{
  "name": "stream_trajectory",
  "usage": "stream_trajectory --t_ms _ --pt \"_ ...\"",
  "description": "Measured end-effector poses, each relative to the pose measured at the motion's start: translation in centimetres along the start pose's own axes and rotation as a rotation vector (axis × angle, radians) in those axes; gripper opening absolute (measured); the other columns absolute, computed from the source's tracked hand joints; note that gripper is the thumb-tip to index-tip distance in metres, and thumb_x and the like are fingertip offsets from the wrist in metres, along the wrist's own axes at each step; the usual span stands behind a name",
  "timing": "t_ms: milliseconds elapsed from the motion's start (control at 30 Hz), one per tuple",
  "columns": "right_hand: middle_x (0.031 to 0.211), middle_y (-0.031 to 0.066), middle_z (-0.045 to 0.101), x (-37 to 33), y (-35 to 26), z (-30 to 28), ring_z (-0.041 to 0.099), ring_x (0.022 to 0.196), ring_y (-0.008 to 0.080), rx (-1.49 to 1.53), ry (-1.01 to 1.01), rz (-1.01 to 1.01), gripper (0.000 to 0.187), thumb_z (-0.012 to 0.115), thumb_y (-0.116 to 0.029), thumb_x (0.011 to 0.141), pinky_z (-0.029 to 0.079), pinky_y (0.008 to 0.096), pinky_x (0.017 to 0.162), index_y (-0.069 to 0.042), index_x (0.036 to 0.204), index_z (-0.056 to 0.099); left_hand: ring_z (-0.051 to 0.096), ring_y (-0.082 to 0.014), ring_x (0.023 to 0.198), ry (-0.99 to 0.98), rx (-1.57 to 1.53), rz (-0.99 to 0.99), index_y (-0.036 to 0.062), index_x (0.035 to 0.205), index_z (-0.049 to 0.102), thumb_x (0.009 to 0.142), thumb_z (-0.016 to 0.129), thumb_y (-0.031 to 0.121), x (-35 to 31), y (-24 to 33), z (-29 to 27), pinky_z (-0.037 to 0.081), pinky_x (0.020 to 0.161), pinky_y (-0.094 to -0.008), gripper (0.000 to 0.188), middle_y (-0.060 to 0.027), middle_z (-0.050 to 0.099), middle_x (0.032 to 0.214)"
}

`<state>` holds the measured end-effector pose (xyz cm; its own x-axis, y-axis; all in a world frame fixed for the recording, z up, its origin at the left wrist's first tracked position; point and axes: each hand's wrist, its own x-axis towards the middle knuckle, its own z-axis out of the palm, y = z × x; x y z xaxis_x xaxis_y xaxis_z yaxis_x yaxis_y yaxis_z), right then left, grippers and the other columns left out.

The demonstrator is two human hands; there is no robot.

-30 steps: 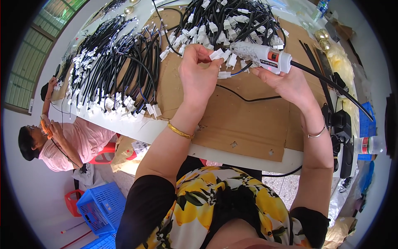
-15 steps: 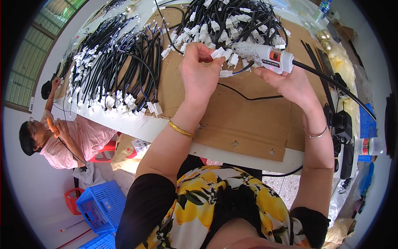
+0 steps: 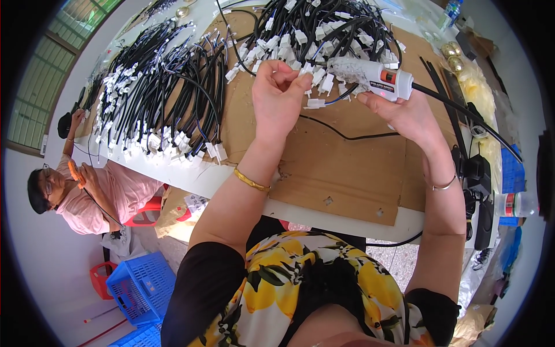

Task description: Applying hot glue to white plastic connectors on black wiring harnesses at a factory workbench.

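Observation:
My right hand point(image 3: 407, 113) is wrapped round a white hot glue gun point(image 3: 396, 82). Its nozzle end, cloudy with glue strings, points left, and a black cord point(image 3: 468, 118) runs off its rear. My left hand point(image 3: 278, 101) is closed in a pinch at a small white plug connector point(image 3: 307, 68), just left of the nozzle; the fingers partly cover it. Loose white connectors point(image 3: 326, 84) on black cables lie between the two hands. Just beyond them is a big heap of black cables point(image 3: 341, 29) with white plugs.
Brown cardboard point(image 3: 347, 168) covers the white table point(image 3: 191, 176) before me. Bundled cables point(image 3: 156, 92) lie to the left. A co-worker in pink point(image 3: 110, 196) sits at the left edge holding something orange. Black adapters point(image 3: 478, 173) and a bottle point(image 3: 514, 205) are at right; blue crates point(image 3: 141, 286) stand lower left.
The glue gun and my right hand have shifted slightly right, away from my left hand. My left fingers have drawn back a little from the connectors. The co-worker's head has turned slightly.

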<state>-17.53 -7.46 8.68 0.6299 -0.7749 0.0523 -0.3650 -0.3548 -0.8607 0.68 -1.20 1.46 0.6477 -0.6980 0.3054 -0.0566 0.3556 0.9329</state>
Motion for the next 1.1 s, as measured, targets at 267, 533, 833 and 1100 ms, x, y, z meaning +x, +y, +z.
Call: stream_trajectory --t_ms 267,533,833,1100 --pt "0.076 0.0013 0.060 0.3 0.4 0.0 0.050 0.068 0.0061 -0.003 -0.009 -0.005 0.027 0.064 -0.017 0.074 0.042 0.0211 0.063 -0.002 0.096 0.060 0.058 -0.0121 0.060 -0.031 -0.080 -0.047 0.0013 0.086 0.041 0.073 0.060 -0.002 0.1 0.4 0.1 0.044 0.054 -0.0204 0.023 -0.0107 0.060 0.069" --pt "0.067 0.0036 0.058 1.0 1.6 0.3 0.050 0.058 0.0084 -0.003 0.007 -0.193 0.023 0.065 -0.014 0.072 0.043 0.0224 0.054 -0.001 0.089 0.058 0.059 -0.0167 0.059 -0.082 -0.232 -0.149 0.0024 0.087 0.040 0.077 0.058 0.001 0.3 0.2 -0.4 0.047 0.054 -0.0241 0.020 -0.0145 0.061 0.073" --pt "0.066 0.0086 0.058 1.2 2.2 0.8 0.051 0.057 0.0101 -0.062 0.048 -0.331 0.025 0.066 -0.013 0.069 0.044 0.0235 0.055 0.001 0.088 0.057 0.059 -0.0174 0.059 -0.119 -0.330 -0.271 0.0035 0.088 0.040 0.077 0.059 0.003 0.3 0.1 -0.5 0.048 0.056 -0.0259 0.021 -0.0154 0.061 0.074" --pt "0.066 0.0091 0.058 1.2 2.3 0.9 0.050 0.056 0.0101 -0.096 0.077 -0.357 0.025 0.066 -0.012 0.068 0.045 0.0237 0.055 0.001 0.087 0.057 0.059 -0.0180 0.059 -0.141 -0.309 -0.248 0.0022 0.088 0.040 0.077 0.058 0.003 0.1 0.3 -0.5 0.048 0.056 -0.0263 0.021 -0.0155 0.060 0.074"
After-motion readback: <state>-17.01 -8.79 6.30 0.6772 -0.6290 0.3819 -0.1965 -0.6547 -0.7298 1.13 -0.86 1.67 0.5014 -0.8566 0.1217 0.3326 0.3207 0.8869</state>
